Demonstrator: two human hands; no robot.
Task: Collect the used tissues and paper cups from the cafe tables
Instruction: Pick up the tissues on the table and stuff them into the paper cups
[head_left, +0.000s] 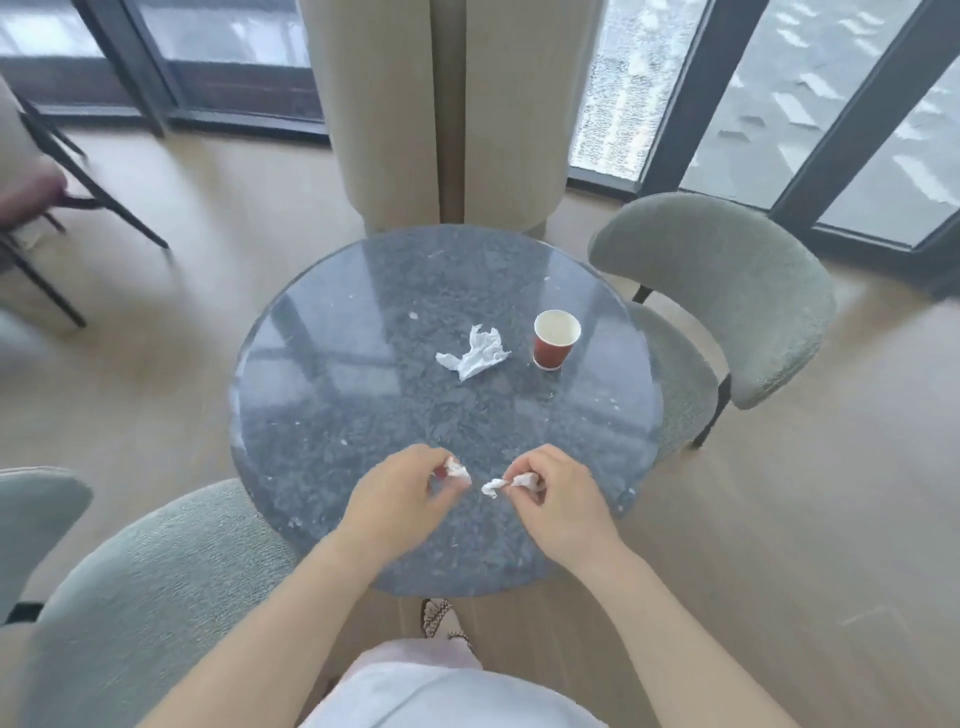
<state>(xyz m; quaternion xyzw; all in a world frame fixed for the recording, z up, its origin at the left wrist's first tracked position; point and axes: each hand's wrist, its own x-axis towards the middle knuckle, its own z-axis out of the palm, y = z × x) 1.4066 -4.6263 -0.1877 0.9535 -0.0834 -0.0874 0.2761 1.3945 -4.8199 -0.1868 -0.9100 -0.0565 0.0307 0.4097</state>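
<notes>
A round dark stone table (332, 332) stands in front of me. Near its middle lies a crumpled white tissue (475, 353). To the right of it a red paper cup (555, 340) stands upright and looks empty. Over the table's near edge, my left hand (400, 493) pinches a small white tissue scrap (457, 470). My right hand (556, 493) pinches another twisted tissue scrap (506, 483). The two hands are close together, a small gap between them.
Grey-green upholstered chairs stand at the right (727, 291) and at the near left (140, 582) of the table. A beige pillar (447, 114) rises behind it. A dark-legged chair (36, 197) is at the far left. Small white crumbs dot the tabletop.
</notes>
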